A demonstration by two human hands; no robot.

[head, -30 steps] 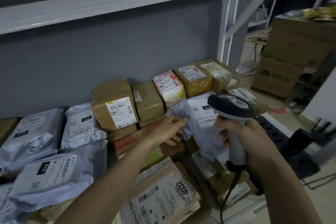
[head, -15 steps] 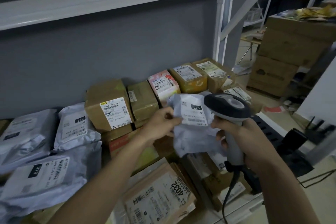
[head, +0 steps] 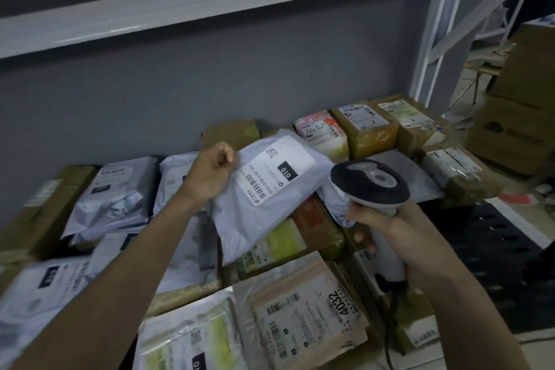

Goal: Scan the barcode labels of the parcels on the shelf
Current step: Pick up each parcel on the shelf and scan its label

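My left hand (head: 211, 173) grips the upper left corner of a grey poly mailer (head: 264, 198) and holds it raised over the pile, its white "010" barcode label (head: 274, 171) facing up. My right hand (head: 396, 234) grips the handle of a grey and black corded barcode scanner (head: 371, 182), whose head sits just right of the mailer's label. Below lies a brown parcel marked "4032" (head: 303, 312). Several other grey mailers (head: 111, 195) and cardboard boxes (head: 365, 129) cover the shelf.
A grey back wall and a white shelf beam (head: 180, 9) run above the parcels. A white upright post (head: 435, 24) stands at the right. Large stacked cartons (head: 519, 111) sit on the floor beyond it. A black perforated surface (head: 495, 237) lies right of my right hand.
My left hand took hold of the grey mailer, lifted it and swung it leftward, turning its label flat and upward. The scanner stayed close beside it, and the view shifted right.
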